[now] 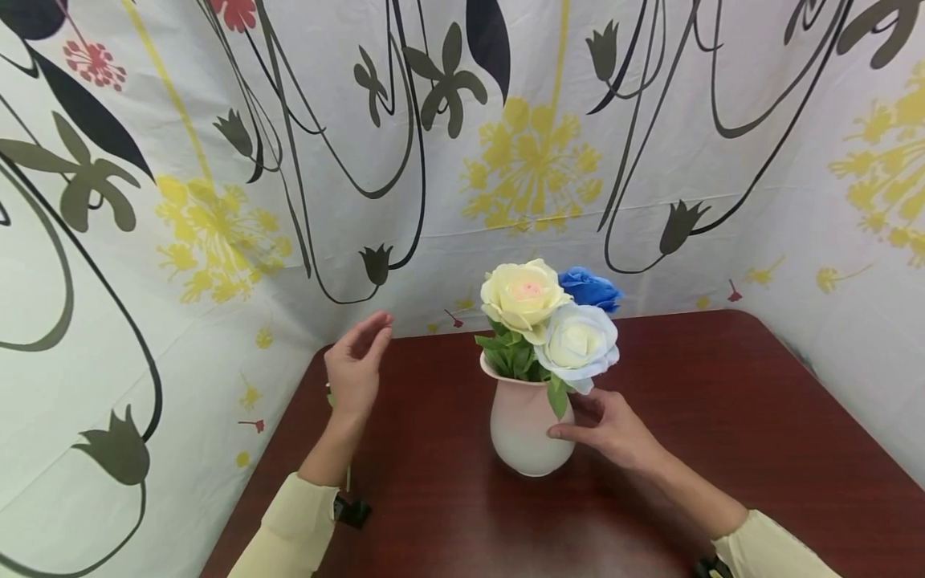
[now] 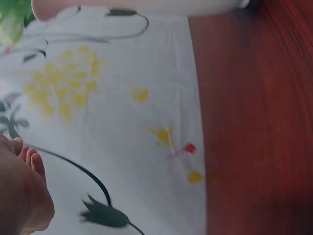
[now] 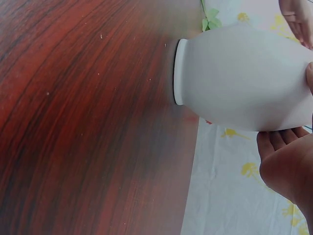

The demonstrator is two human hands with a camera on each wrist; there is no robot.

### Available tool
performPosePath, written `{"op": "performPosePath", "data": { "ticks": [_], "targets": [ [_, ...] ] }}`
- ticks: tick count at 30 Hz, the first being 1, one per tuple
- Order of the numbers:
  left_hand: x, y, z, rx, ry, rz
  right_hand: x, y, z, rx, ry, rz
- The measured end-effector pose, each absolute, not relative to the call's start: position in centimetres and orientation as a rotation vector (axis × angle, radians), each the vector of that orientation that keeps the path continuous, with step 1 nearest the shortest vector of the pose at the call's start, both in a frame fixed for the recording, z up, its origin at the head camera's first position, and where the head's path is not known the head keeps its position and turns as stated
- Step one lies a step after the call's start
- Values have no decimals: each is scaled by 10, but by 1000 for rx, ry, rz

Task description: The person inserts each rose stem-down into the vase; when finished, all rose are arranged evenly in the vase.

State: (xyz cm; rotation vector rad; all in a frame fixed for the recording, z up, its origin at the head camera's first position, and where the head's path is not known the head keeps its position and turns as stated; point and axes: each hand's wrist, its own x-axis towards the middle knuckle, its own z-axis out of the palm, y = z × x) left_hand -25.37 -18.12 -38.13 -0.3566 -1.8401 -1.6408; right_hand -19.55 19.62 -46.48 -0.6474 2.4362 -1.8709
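A white vase (image 1: 531, 429) with a pinkish neck stands upright on the table. It holds a cream rose (image 1: 523, 297), a pale blue-white rose (image 1: 578, 341) and a deep blue rose (image 1: 591, 289), with green leaves at the rim. My right hand (image 1: 614, 429) grips the vase's right side, thumb in front and fingers behind; the right wrist view shows fingers (image 3: 281, 139) against its wall. Left of the vase my left hand (image 1: 356, 369) is raised, fingers loosely bent, nothing visible in it. Green leaves (image 3: 211, 20) on a stem show beyond the vase, mostly hidden by my left forearm in the head view.
The dark red-brown wooden table (image 1: 426, 514) has rounded back corners. Patterned white cloth (image 1: 433, 185) hangs close behind it and along both sides. A dark strap or device (image 1: 352, 511) sits at my left wrist.
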Motion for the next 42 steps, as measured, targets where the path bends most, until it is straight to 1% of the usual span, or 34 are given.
{"op": "performPosePath", "data": {
  "ticks": [6, 12, 18, 29, 42],
  "targets": [
    [-268, -208, -401, -169, -1850, -1679, -195, 196, -465, -652, 2420, -1882],
    [-276, -230, -415, -3, -1869, -1717, -195, 196, -465, -638, 2426, -1875],
    [-285, -251, -437, 164, -1910, -1706, -195, 196, -465, -641, 2429, -1876],
    [-293, -279, -473, 342, -2006, -1552, -195, 197, -467, -646, 2434, -1876],
    [-294, -299, -494, 542, -2349, -1360, -196, 197, -466, -643, 2452, -1862]
  ]
}}
